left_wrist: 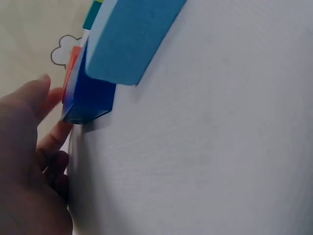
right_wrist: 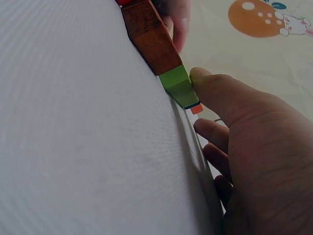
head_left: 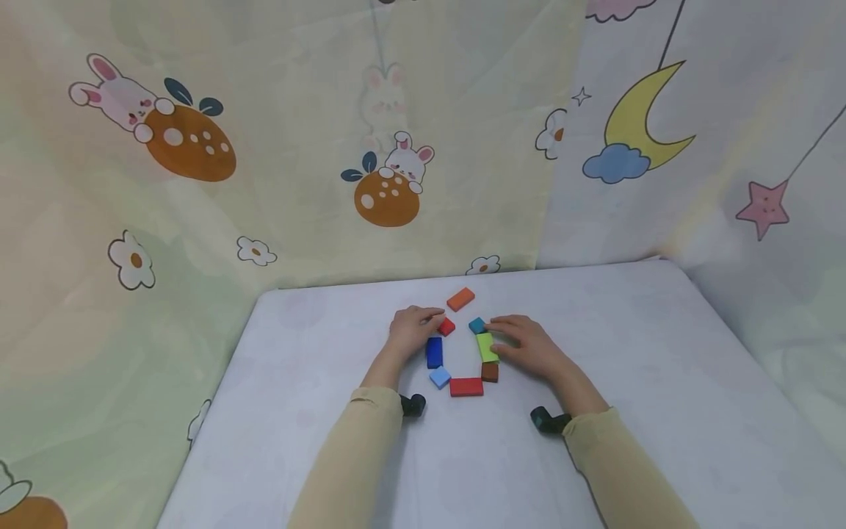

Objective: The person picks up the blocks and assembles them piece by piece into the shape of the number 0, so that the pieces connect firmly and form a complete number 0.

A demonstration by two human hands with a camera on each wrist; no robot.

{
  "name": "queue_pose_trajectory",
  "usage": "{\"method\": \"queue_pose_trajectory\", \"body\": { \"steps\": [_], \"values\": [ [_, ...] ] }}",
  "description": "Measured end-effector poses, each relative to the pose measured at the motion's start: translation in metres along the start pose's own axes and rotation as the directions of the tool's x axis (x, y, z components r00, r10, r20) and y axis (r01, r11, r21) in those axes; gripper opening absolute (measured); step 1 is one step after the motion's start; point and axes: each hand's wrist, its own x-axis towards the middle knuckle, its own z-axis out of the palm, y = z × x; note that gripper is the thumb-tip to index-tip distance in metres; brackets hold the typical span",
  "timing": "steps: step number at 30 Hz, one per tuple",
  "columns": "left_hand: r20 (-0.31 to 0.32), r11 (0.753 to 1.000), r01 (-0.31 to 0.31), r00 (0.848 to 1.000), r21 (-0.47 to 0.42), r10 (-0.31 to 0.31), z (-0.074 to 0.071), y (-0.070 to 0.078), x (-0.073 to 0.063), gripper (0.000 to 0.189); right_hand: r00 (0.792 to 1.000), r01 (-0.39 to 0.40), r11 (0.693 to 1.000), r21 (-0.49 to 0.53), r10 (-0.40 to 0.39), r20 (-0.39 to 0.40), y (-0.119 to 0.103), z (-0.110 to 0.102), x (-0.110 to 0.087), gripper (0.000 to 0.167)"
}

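Colored blocks form a ring on the white table. My left hand (head_left: 413, 328) is at its upper left, fingertips right at a small red block (head_left: 446, 326). Just below that hand stands a dark blue block (head_left: 434, 353). My right hand (head_left: 529, 347) is at the ring's right side, its fingers fairly straight. Its forefinger reaches the edge of a small teal block (head_left: 477, 325), while the thumb meets the side of a lime green block (right_wrist: 177, 84). A brown block (right_wrist: 151, 39) adjoins the green one.
An orange block (head_left: 460, 299) lies apart, beyond the ring. Along the near side are a light blue block (head_left: 440, 378) and a long red block (head_left: 466, 387). Patterned cloth (head_left: 297, 147) hangs behind the white table (head_left: 264, 441). Dark wrist cameras (head_left: 413, 405) sit at both cuffs.
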Motion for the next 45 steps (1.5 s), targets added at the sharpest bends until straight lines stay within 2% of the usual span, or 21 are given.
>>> {"method": "queue_pose_trajectory", "body": {
  "steps": [3,6,24,29,33,37,41,45],
  "values": [
    [-0.007,0.999,-0.018,1.000,0.045,0.019,0.001,0.000,0.001,0.037,1.000,0.004,1.000,0.000,-0.004,-0.001,0.000,0.000,0.000,0.052],
    [-0.020,0.998,-0.025,0.999,0.050,0.026,0.001,-0.002,0.002,0.034,1.000,0.010,1.000,0.004,-0.010,-0.008,-0.001,-0.001,0.000,0.052],
    [-0.037,0.998,-0.058,0.998,-0.022,0.057,0.005,-0.014,0.003,0.033,1.000,-0.007,1.000,0.005,0.007,-0.004,-0.002,-0.002,0.000,0.053],
    [-0.036,0.997,-0.050,0.998,-0.056,0.048,0.006,-0.017,0.000,0.040,1.000,0.002,1.000,-0.003,-0.002,-0.008,-0.001,-0.001,0.000,0.053],
    [-0.022,0.993,-0.072,0.997,-0.095,0.070,0.005,-0.020,-0.009,0.044,1.000,0.005,1.000,-0.001,-0.005,-0.014,-0.002,-0.001,0.000,0.052],
    [0.002,0.989,-0.122,0.992,-0.080,0.123,0.004,-0.027,-0.026,0.044,1.000,0.010,1.000,-0.001,-0.010,-0.012,-0.002,-0.002,0.000,0.052],
    [0.016,0.982,-0.186,0.983,0.029,0.185,0.004,-0.034,-0.042,0.046,1.000,0.011,1.000,0.003,-0.011,-0.011,-0.003,-0.002,-0.001,0.052],
    [0.011,0.962,-0.236,0.971,0.140,0.237,0.007,-0.037,-0.051,0.048,1.000,-0.001,1.000,0.011,0.001,-0.006,-0.004,-0.001,-0.002,0.052]
  ]
}}
